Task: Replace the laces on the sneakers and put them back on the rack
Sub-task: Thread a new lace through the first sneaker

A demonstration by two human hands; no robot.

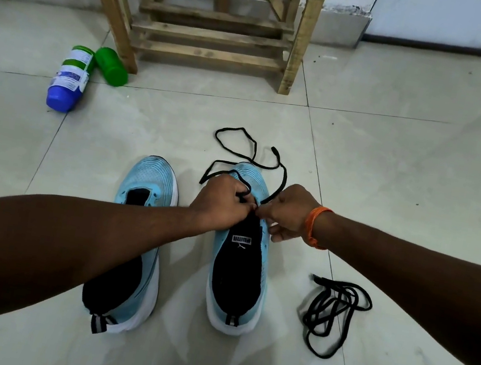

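Seemingly, right hand (288, 213) pinches thin black lace (285, 179).

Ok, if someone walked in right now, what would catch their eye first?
The left hand and right hand meet at the centre over a light blue sneaker, pinching a black lace whose ends loop across the tiles ahead. Its unlaced twin stands just left, and a tangled second lace lies on the floor to the right.
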